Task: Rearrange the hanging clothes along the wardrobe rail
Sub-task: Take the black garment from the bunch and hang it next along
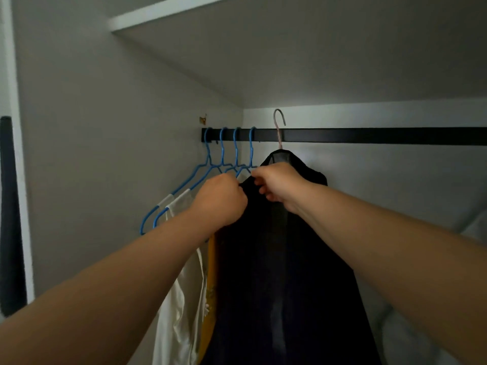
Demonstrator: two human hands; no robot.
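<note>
A black rail (369,136) runs across the back of the wardrobe. Several blue hangers (222,151) hang bunched at its left end, carrying a cream garment (181,299) and a yellow one (210,259). A dark garment (276,272) hangs on a pinkish-grey hanger (278,130) whose hook stands above the rail, not resting on it. My left hand (220,201) and my right hand (276,184) both pinch the dark garment's top edge near its shoulder.
A white shelf (168,15) juts out above. The wardrobe's left wall (105,154) is close to the blue hangers. A dark strip (9,214) hangs at the far left edge. Pale fabric (469,227) shows at the right.
</note>
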